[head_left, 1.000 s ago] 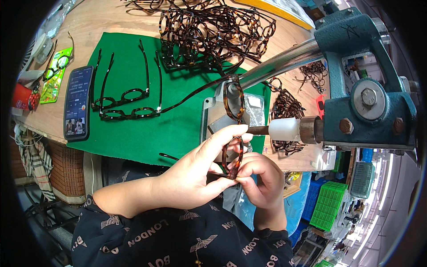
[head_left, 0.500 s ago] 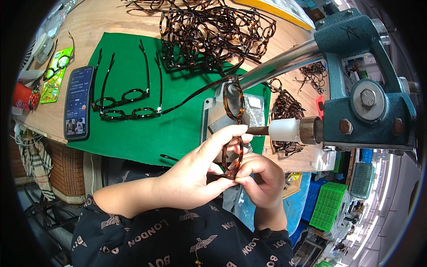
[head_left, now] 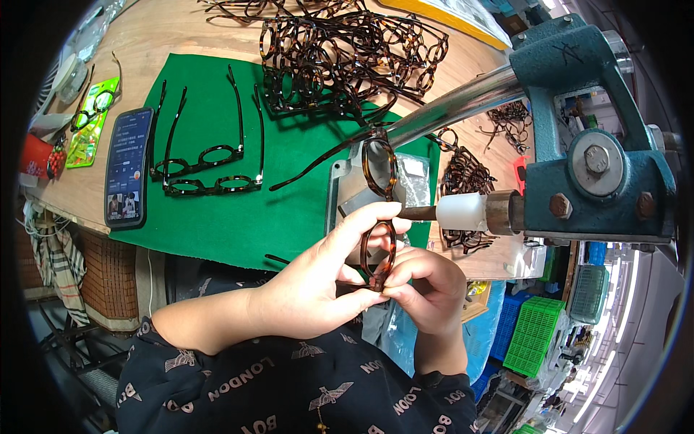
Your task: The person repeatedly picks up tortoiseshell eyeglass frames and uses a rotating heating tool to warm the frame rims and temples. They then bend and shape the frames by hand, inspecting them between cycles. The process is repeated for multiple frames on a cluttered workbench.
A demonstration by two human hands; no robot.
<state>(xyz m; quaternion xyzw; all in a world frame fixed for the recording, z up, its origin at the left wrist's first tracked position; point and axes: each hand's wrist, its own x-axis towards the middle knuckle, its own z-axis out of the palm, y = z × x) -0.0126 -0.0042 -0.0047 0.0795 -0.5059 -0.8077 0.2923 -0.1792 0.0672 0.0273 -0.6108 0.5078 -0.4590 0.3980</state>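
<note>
A tortoiseshell eyeglass frame (head_left: 392, 173) is held upright, one rim above the other, its temple stretching left over the green cloth (head_left: 210, 239). My left hand (head_left: 311, 282) is closed around its lower rim, thumb and fingers on either side. At the frame's lower end corner, my right hand (head_left: 432, 289) pinches with thumb and forefinger. The frame's bridge lies by the tip of a dark rod (head_left: 419, 213), which comes out of a white plastic sleeve (head_left: 463, 212) on a teal metal press (head_left: 538, 65). Whether rod and bridge touch is hard to make out.
Two finished-looking eyeglass frames (head_left: 213, 186) lie on the cloth beside a phone (head_left: 127, 168). A tangled heap of tortoiseshell frames (head_left: 347, 54) covers the far side, with more frames (head_left: 466, 173) right of the press bar. Green crates (head_left: 533, 336) stand at the lower right.
The held frame has turned slightly; its left temple tip has shifted a little right and toward me. Both hands keep their grip, almost still.
</note>
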